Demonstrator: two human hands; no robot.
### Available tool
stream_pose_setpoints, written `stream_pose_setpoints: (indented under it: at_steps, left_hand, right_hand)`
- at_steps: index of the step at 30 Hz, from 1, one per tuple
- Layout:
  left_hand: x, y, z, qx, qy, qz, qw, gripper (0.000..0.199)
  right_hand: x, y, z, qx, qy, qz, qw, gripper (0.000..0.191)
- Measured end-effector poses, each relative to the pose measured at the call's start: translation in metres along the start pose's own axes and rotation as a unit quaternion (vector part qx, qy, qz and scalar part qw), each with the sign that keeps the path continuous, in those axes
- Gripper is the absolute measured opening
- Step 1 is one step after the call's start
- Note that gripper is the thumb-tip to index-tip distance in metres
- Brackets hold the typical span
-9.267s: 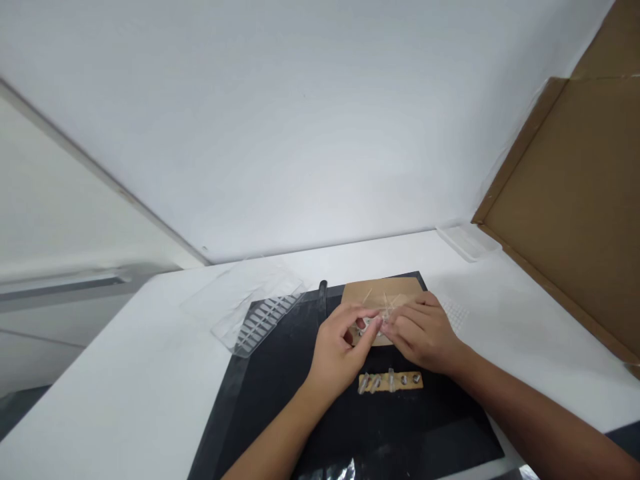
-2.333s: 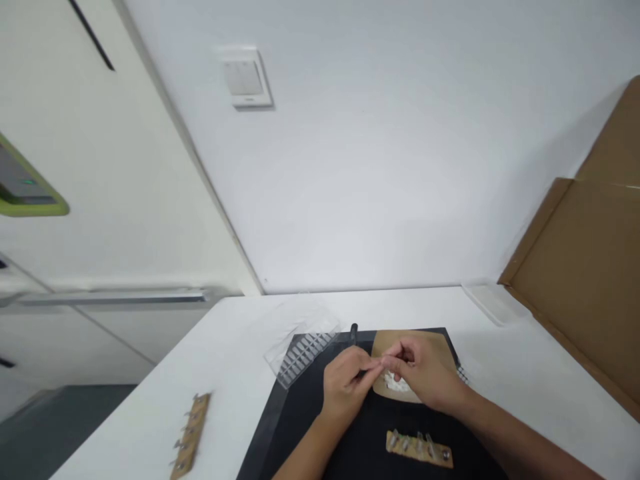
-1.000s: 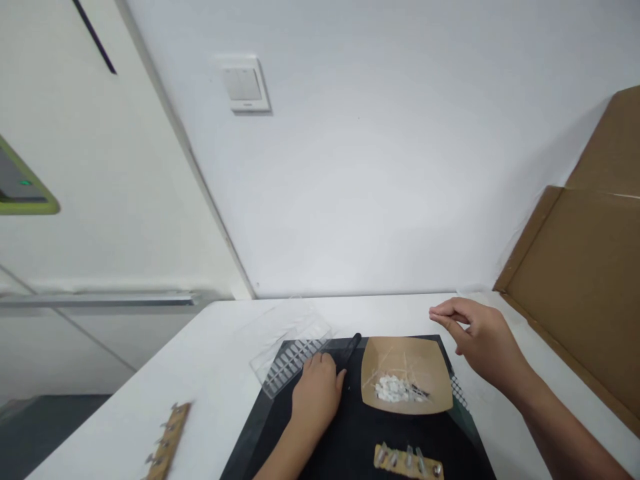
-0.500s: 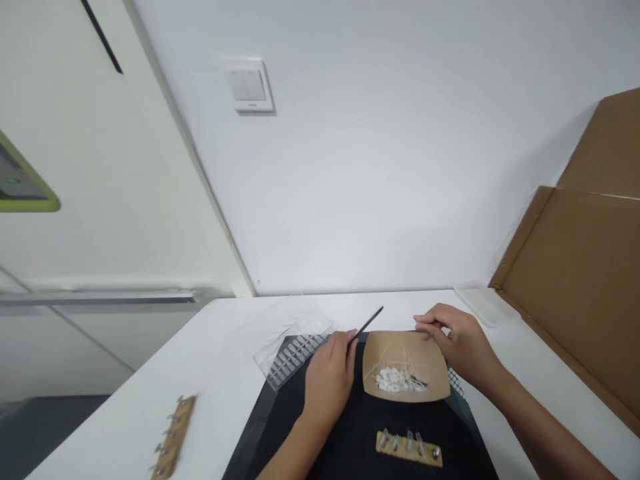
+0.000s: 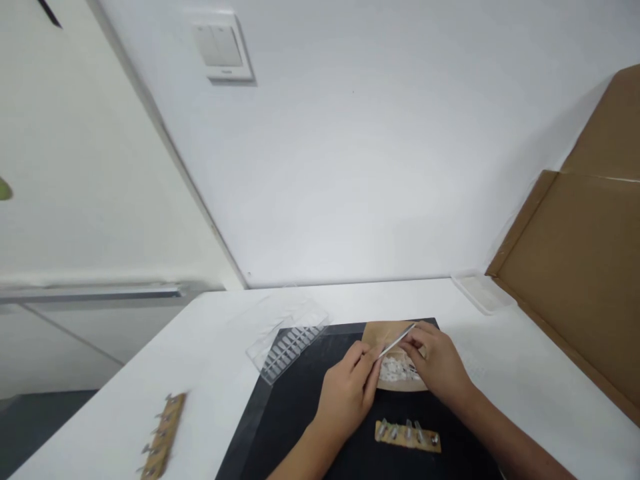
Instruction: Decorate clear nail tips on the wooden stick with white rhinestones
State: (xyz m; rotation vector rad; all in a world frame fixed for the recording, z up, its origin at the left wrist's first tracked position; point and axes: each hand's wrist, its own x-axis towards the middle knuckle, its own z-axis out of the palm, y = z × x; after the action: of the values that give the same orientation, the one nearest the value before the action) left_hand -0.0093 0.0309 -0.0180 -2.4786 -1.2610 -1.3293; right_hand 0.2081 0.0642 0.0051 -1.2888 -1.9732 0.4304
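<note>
Thin stick pinched in left hand above tan tray

Thin stick [image 5: 397, 341], pale with a dark side, slanted up over the tan tray [image 5: 376, 331] near the desk's back edge. Left hand [image 5: 349, 388]: fingers narrow, gripping the stick's near end. Right hand [image 5: 441, 365]: fingers bunched close by the far end; couldn't tell whether they touched it or held something small.

Tan tray sat at the far right corner of the black mat [image 5: 295, 420], white bits [image 5: 399, 370] inside. On the mat, just nearer than the tray, lay a short brown bar [image 5: 409, 437] with four clear pieces standing tilted plus a metal stud at its right end. Second brown bar [image 5: 164, 433], metal fittings along it, was off the mat toward the desk's left edge, blurred. Clear case [image 5: 289, 352] with rows of clear tips overlapped the mat's far left corner. Shallow white tray [image 5: 484, 293] was by the desk's back right corner, beside brown cardboard [image 5: 575, 233].
</note>
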Motion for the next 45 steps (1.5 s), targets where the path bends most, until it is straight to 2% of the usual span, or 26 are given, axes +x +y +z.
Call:
stream_pose_setpoints:
  at_steps: [7,13,16,19,24,30,35,41,45]
  left_hand:
    - [0.0,0.003,0.003,0.005,0.007,-0.009,1.0,0.029]
    - [-0.001,0.006,0.002,-0.003,0.002,-0.024,1.0,0.03]
    - [-0.001,0.008,0.002,0.001,0.008,-0.031,0.999,0.031]
    - [-0.001,0.009,0.002,0.007,0.011,-0.036,0.999,0.031]
    - [0.0,0.011,0.002,0.007,0.014,-0.04,0.999,0.03]
    - [0.001,0.012,0.002,0.013,0.022,-0.032,0.999,0.032]
    - [0.0,0.011,0.003,0.012,0.025,-0.025,0.999,0.034]
    - [0.0,0.011,0.003,-0.004,0.017,-0.027,0.999,0.033]
    - [0.001,0.013,0.003,-0.015,0.002,-0.03,0.999,0.031]
  right_hand:
    - [-0.002,0.002,-0.005,0.056,-0.003,0.043,0.997,0.019]
    - [-0.004,0.006,0.002,0.153,0.016,0.09,0.984,0.01]
    - [-0.007,0.009,0.007,0.194,0.019,0.119,0.974,0.011]
    - [-0.007,0.011,0.009,0.201,0.022,0.113,0.973,0.013]
    - [-0.005,0.012,0.01,0.191,0.028,0.082,0.978,0.012]
    - [-0.003,0.013,0.007,0.179,0.033,0.032,0.983,0.019]
    - [-0.002,0.012,0.004,0.166,0.029,0.02,0.985,0.02]
    - [-0.006,0.008,0.004,0.083,0.05,-0.011,0.995,0.021]
    - [-0.012,0.01,0.01,-0.053,0.102,-0.043,0.992,0.022]
